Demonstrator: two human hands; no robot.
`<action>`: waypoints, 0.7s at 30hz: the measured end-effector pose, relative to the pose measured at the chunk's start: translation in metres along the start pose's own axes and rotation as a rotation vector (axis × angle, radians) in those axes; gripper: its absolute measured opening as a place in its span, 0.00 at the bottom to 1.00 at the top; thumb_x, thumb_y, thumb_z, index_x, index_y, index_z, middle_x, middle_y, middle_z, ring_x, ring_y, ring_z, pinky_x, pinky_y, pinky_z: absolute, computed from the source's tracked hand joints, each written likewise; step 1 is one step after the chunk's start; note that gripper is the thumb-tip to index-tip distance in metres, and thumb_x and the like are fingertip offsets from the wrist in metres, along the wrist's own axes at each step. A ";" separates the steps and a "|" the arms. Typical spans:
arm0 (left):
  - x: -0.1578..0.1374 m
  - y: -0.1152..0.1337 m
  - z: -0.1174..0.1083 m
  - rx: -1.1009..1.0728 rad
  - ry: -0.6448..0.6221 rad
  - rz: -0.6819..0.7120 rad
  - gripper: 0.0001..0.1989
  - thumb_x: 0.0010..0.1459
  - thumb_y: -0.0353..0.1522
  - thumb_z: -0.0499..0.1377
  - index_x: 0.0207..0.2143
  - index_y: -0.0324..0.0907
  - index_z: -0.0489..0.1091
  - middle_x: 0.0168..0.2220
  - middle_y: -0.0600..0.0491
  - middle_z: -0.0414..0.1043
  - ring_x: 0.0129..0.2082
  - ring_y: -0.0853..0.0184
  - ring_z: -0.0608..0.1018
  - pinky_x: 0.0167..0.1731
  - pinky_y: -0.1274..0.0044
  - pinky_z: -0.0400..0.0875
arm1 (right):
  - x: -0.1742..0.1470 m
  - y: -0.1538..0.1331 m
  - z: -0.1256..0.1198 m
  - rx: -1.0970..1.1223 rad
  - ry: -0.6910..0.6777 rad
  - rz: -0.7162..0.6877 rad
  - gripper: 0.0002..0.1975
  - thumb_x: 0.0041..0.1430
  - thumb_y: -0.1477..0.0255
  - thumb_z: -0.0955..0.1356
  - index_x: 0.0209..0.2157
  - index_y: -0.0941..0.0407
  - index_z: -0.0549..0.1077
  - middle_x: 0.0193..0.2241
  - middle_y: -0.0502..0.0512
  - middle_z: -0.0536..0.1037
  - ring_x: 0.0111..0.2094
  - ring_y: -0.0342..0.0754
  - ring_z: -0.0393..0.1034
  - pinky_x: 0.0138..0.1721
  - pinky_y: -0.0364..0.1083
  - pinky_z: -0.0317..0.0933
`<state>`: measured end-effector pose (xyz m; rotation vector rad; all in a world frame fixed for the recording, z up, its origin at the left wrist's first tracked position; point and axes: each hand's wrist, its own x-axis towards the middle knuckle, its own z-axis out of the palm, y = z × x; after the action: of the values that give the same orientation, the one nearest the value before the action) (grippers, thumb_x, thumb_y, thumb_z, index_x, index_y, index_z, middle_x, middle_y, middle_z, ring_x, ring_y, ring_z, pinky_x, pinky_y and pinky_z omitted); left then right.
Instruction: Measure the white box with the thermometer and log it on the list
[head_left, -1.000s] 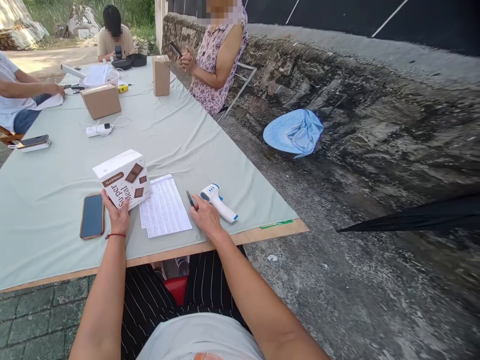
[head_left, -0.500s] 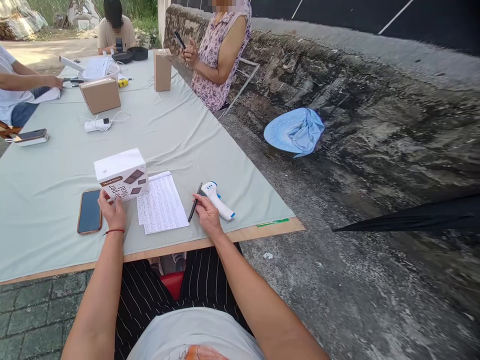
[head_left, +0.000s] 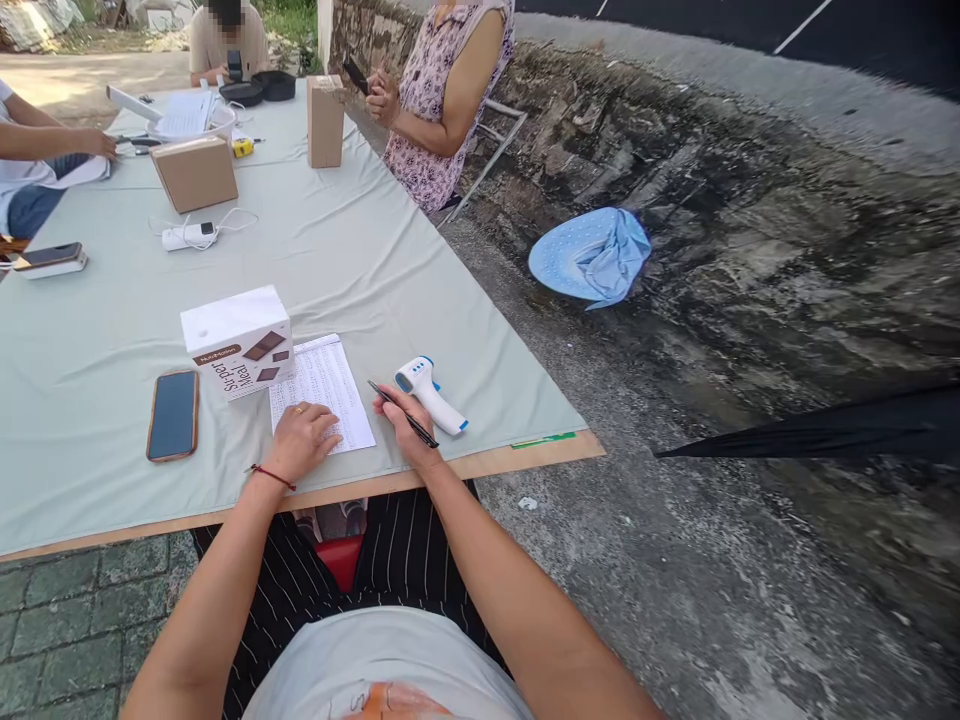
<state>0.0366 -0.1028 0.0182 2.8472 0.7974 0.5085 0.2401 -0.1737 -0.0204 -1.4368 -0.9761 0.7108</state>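
My left hand lies open over the lower left of the written sheets of paper, its fingers stretched toward the right. Between the fingers of my right hand is a black pen, slanting down toward my wrist, beside the paper's right edge. A white box with brown print stands on the far left part of the sheets, apart from both hands. Just right of my right hand lies a white and blue infrared thermometer. A smartphone in a brown case rests left of the box.
Farther up the cloth-covered table are a white device with a cable, another phone and two cardboard boxes. Several people sit around it. A blue hat lies by the stone wall, and dark fabric juts in from the right.
My left hand has let go of the white box and moved right onto the paper. In my right hand the pen has turned, its lower end now pointing toward my wrist.
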 end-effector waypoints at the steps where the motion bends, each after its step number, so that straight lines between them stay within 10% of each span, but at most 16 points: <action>1: 0.002 0.010 0.003 0.040 -0.040 -0.013 0.07 0.61 0.34 0.59 0.40 0.43 0.72 0.45 0.47 0.75 0.43 0.59 0.74 0.41 0.66 0.69 | 0.001 0.000 0.000 -0.003 0.010 0.004 0.18 0.54 0.61 0.65 0.42 0.55 0.75 0.35 0.55 0.79 0.35 0.50 0.72 0.41 0.51 0.68; 8: 0.008 0.063 0.030 0.104 -0.008 -0.067 0.09 0.60 0.29 0.57 0.43 0.39 0.70 0.49 0.44 0.72 0.47 0.57 0.73 0.47 0.64 0.71 | 0.004 0.001 0.000 0.043 0.122 0.085 0.10 0.47 0.62 0.67 0.27 0.54 0.69 0.20 0.47 0.69 0.22 0.43 0.60 0.26 0.45 0.59; 21: 0.000 0.065 0.041 -0.004 0.116 -0.126 0.14 0.61 0.28 0.55 0.49 0.37 0.70 0.54 0.41 0.70 0.54 0.56 0.71 0.55 0.61 0.69 | 0.014 -0.005 0.024 -0.084 0.072 -0.012 0.06 0.45 0.65 0.65 0.23 0.54 0.69 0.19 0.48 0.70 0.23 0.45 0.63 0.27 0.45 0.61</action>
<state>0.0826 -0.1594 -0.0054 2.7625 0.9863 0.6608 0.2250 -0.1499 -0.0167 -1.5184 -0.9676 0.6114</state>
